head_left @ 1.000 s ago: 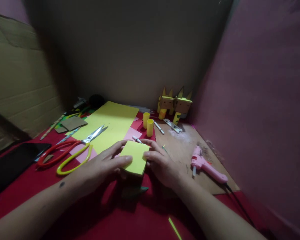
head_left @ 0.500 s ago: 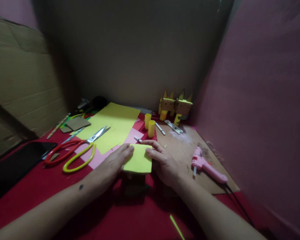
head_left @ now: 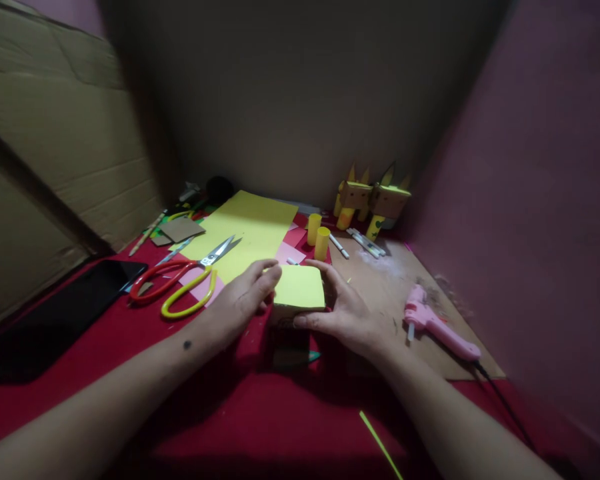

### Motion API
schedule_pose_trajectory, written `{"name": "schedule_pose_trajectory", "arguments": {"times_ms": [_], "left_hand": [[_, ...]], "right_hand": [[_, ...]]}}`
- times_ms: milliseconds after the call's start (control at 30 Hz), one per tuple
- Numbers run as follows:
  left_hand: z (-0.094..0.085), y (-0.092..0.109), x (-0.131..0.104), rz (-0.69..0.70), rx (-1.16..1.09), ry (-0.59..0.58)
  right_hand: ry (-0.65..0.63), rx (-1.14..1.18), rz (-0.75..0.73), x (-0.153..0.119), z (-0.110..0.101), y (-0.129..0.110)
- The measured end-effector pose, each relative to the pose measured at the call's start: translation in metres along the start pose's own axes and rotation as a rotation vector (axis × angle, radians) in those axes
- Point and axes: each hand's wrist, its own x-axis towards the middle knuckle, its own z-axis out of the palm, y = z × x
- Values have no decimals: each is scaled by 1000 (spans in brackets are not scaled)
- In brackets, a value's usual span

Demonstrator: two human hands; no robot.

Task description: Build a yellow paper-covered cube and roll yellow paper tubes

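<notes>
A small box with a bright yellow top (head_left: 299, 287) is between my two hands, above the red cloth. My left hand (head_left: 254, 293) grips its left side, the thumb along the top edge. At the right side, my right hand (head_left: 343, 310) curls around the box, its thumb on the front face and its fingers at the back corner. The box's front lies in shadow. Below it on the cloth is a dark piece with a green tip (head_left: 314, 357), partly in shadow.
Red-and-yellow scissors (head_left: 213, 259) lie on yellow paper (head_left: 250, 223) at left, beside a black phone (head_left: 65, 320). Two yellow tubes (head_left: 322, 244), markers (head_left: 367, 243) and two cardboard figures (head_left: 390, 200) are behind. A pink glue gun (head_left: 437, 327) rests on a board (head_left: 380, 300) at right.
My right thumb has moved from the yellow top down to the box's front. The box now shows more of its front face. The whole view has shifted, with objects appearing further right.
</notes>
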Motion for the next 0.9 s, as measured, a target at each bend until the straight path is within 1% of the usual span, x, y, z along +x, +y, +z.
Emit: {"name": "schedule_pose_trajectory", "arguments": {"times_ms": [33,67,167,233,267,333,367,500,600,733,833,900], "left_hand": [[-6,-1,1,20,80,22],[-12,-2,2,40,127,7],[-22,-10,4,115,185,-116],[-21,-17,4,205,231,-208],[-18,-19,4,263,272,-236],[-12,-22,4,356,353,-245],[-9,-22,4,378,383,-234],[-4,-22,1,373,383,-223],[-6,-22,0,312,345,-201],[-6,-19,0,249,318,-214],[-2,-19,1,245,351,-191],[0,-22,1,250,374,-173]], "right_hand": [[2,3,15,1,0,-1],[1,-3,28,1,-1,-2],[-24,-115,38,2,-1,-3],[-60,-227,26,1,-1,-2],[-80,-274,24,1,-1,-1],[-104,-343,14,0,-2,0],[-114,-375,5,0,-3,0],[-112,-437,-93,0,-9,2],[-132,-450,-152,0,-12,3],[-141,-455,-118,0,-11,0],[-145,-427,-78,1,-12,-1],[-166,-406,-84,1,-14,0]]}}
